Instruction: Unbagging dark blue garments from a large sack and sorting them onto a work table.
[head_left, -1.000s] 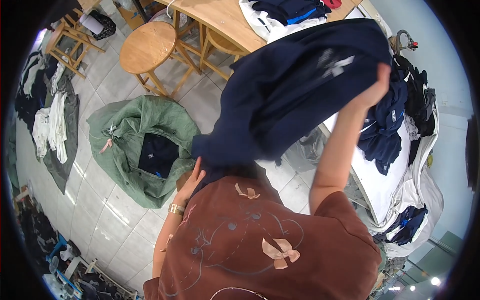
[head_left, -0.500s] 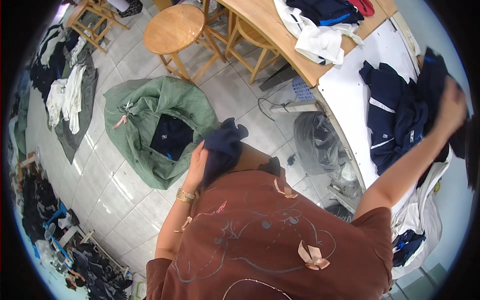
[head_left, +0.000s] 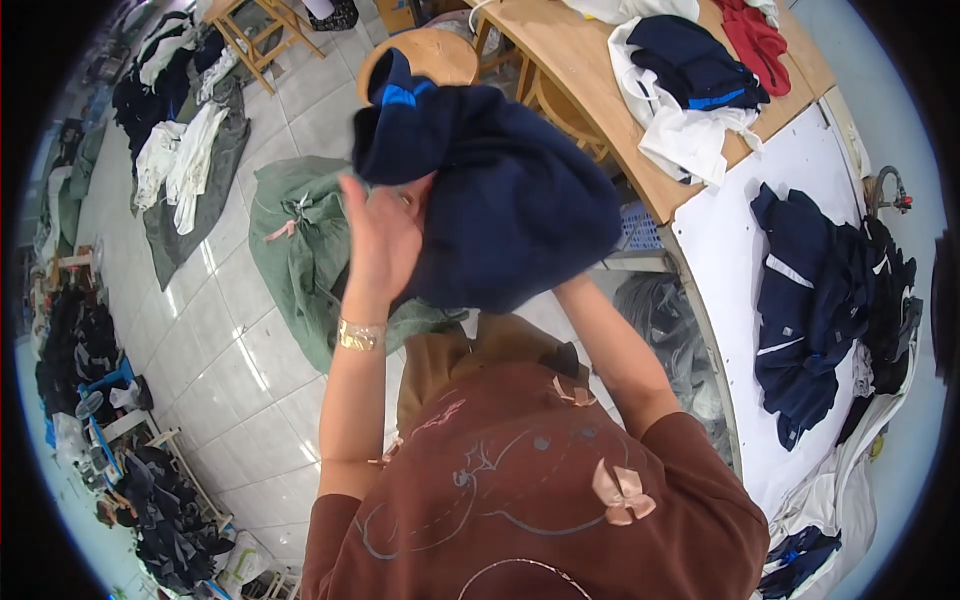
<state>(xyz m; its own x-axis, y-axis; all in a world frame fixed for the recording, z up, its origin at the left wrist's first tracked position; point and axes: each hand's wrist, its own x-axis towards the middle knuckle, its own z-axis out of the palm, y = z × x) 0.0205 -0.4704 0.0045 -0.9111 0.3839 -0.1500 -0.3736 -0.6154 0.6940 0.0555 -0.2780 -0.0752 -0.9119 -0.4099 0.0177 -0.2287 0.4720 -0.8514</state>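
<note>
Left hand (head_left: 385, 240) thumb spread, fingers hidden under the navy garment (head_left: 515, 200); right hand out of sight behind it; cannot tell either grip; green sack (head_left: 283, 210) below

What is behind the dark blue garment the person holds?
Behind the dark blue garment, parts of a green sack and a round wooden stool show. The right hand is covered; the sack's contents cannot be made out.

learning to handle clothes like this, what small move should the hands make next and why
Perhaps close the left hand more fully on the navy garment: one digit sticks up clear of the cloth, which is loosely bunched, and the right hand is hidden by it, so a firmer left hold might steady it.
</note>
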